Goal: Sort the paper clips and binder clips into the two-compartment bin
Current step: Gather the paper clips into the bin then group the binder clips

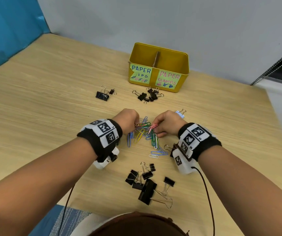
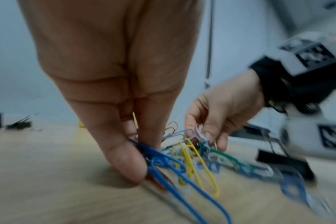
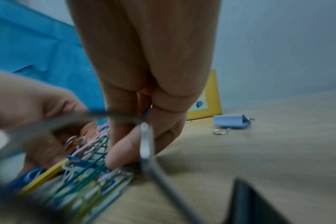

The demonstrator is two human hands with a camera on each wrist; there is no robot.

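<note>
Hands: left hand (image 1: 128,118) and right hand (image 1: 165,124) each pinch paper clips (image 1: 143,133) from the tangled worktop pile.
Bin (image 1: 159,53): no clips visible inside.
Remaining: binder clips (image 1: 145,183) lie scattered, unsorted.

Between the paper clips (image 1: 145,133) at mid-surface and the yellow bin (image 1: 159,67) near the far wall, a cluster of black binder clips (image 1: 147,96) lies just in front of the bin's right half, and two more binder clips (image 1: 103,94) lie off to the left, with bare surface (image 1: 51,92) between and around them. Toward the person, another heap of black binder clips (image 1: 145,183) blocks the near middle, while a pale blue clip (image 1: 180,113) lies just beyond the right hand (image 1: 166,123)
</note>
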